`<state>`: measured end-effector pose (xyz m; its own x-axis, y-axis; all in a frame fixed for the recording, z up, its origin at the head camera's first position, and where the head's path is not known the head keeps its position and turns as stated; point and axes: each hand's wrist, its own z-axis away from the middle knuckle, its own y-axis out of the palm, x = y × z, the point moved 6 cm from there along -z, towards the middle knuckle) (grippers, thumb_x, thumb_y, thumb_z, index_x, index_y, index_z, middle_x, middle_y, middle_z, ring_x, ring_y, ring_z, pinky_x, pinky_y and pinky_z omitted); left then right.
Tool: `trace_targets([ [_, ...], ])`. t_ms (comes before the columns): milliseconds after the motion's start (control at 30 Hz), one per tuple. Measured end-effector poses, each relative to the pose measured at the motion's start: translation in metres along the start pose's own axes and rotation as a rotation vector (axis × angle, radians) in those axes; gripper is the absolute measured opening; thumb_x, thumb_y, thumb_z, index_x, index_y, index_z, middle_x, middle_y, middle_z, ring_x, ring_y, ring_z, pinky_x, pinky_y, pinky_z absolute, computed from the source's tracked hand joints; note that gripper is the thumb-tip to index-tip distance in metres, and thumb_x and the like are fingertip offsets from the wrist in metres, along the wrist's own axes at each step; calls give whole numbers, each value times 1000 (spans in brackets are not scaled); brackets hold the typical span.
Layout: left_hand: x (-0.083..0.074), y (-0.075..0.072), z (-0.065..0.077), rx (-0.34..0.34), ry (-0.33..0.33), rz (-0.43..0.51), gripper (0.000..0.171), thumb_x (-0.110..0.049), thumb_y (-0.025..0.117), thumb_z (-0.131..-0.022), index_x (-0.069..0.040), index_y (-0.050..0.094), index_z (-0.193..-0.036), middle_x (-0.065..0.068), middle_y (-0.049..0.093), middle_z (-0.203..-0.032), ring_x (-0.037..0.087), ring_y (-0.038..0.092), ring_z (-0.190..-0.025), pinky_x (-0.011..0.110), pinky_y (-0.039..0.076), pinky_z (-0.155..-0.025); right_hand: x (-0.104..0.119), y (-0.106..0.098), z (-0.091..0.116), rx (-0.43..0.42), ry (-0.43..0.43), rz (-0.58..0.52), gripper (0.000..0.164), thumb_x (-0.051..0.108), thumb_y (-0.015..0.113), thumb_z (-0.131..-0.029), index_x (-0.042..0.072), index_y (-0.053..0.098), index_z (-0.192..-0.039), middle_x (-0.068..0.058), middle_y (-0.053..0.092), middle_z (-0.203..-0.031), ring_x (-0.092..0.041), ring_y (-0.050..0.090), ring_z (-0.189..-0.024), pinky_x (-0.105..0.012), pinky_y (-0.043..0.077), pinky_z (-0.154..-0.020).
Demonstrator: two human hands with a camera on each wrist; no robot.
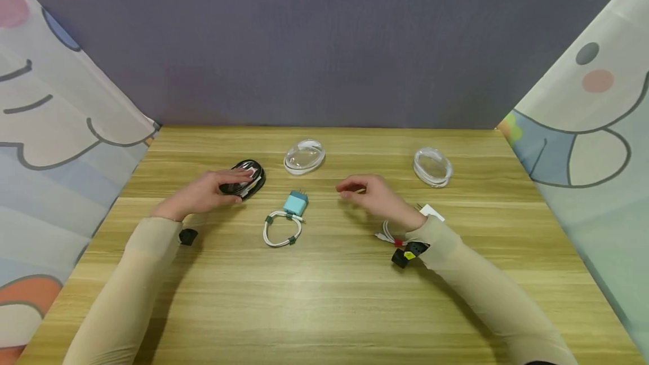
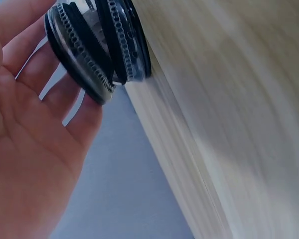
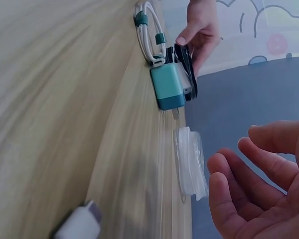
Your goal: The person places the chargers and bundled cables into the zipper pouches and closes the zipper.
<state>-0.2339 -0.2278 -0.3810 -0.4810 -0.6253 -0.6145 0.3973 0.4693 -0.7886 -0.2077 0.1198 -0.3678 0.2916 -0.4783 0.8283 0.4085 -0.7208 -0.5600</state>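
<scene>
My left hand [image 1: 205, 191] holds a black coiled cable [image 1: 257, 180] in clear plastic, fingers across its top and thumb at its near edge. In the left wrist view the coil [image 2: 127, 45] stands beside the wooden surface, against the fingertips. My right hand [image 1: 377, 199] hovers over the table with loosely bent fingers and nothing between them. Between the hands lie a turquoise charger plug [image 1: 296, 203] and a white cable loop [image 1: 265, 234] with green ties. Under the right wrist are a white cable with a red tie [image 1: 398, 243] and a white charger [image 1: 432, 213], both partly hidden.
Two white coiled cables in clear plastic lie farther back, the middle coil [image 1: 304, 156] and the right coil [image 1: 432, 167]. A dark grey panel [image 1: 324, 44] rises at the table's [image 1: 314, 308] far edge. Patterned cloth hangs on both sides.
</scene>
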Motion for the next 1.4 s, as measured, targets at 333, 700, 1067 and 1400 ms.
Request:
trace_targets([
  [333, -4, -5, 10, 45, 3, -33, 43, -16, 75, -90, -11, 67, -132, 9, 53, -145, 32, 45, -136, 54, 38, -105, -6, 0, 11, 24, 22, -22, 27, 13, 64, -98, 0, 68, -122, -10, 69, -118, -29, 68, -100, -36, 56, -84],
  [700, -20, -1, 21, 59, 19, -31, 23, -16, 70, -95, -19, 77, -116, -4, 69, -122, 25, 62, -118, 44, 51, -93, -5, 0, 14, 39, 21, -46, 27, 14, 62, -100, 0, 67, -122, -12, 68, -119, -29, 68, -101, -34, 56, -82],
  [1067, -46, 11, 38, 212, 37, 46, 21, -31, 72, -93, -21, 79, -111, -3, 71, -119, 23, 62, -118, 29, 50, -94, -1, -2, 17, 30, 16, -59, 28, 12, 61, -100, -3, 65, -123, -15, 68, -119, -31, 67, -100, -34, 56, -82],
  [1400, -68, 29, 36, 342, 77, 202, 20, -29, 71, -94, -20, 79, -110, -7, 71, -117, 25, 58, -125, 24, 45, -99, -4, 1, 16, 33, 23, -29, 27, 16, 60, -101, 1, 67, -122, -10, 69, -118, -27, 67, -101, -36, 55, -84],
])
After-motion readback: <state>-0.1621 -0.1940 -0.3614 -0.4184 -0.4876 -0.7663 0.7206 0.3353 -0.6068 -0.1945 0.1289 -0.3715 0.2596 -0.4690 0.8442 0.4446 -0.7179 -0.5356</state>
